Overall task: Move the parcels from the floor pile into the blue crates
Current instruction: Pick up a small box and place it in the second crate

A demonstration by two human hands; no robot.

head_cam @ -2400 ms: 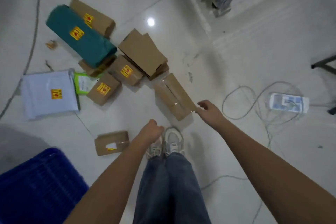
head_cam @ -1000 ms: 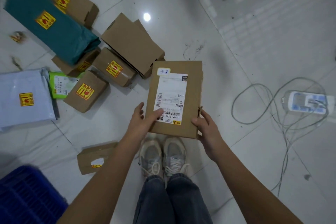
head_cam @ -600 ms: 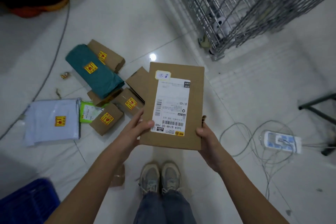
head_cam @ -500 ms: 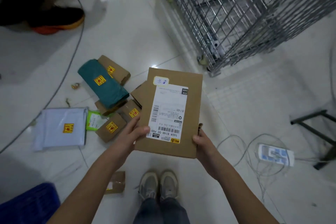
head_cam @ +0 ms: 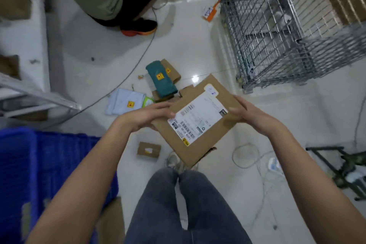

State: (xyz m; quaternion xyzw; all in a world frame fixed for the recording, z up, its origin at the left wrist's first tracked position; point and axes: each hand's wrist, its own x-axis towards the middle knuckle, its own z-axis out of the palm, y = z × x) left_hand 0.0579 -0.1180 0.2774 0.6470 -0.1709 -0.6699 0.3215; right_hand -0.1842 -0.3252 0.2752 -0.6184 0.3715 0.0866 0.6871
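Flat cardboard parcel (head_cam: 198, 121) held up off the floor between both hands, tilted, white shipping label (head_cam: 198, 118) facing up. Left hand (head_cam: 146, 116) gripping the left edge, thumb over the top face by the label corner, fingers tucked beneath. Right hand (head_cam: 250, 114) clasping the opposite edge, fingers curled over the far corner. Blue crate (head_cam: 39, 166) below and left of the left hand. Floor pile beyond the left hand: teal parcel (head_cam: 161, 79), pale mailer bag (head_cam: 124, 101). Small brown box (head_cam: 149, 151) lying under the left hand. Wire cage (head_cam: 287, 31) beyond the right hand.
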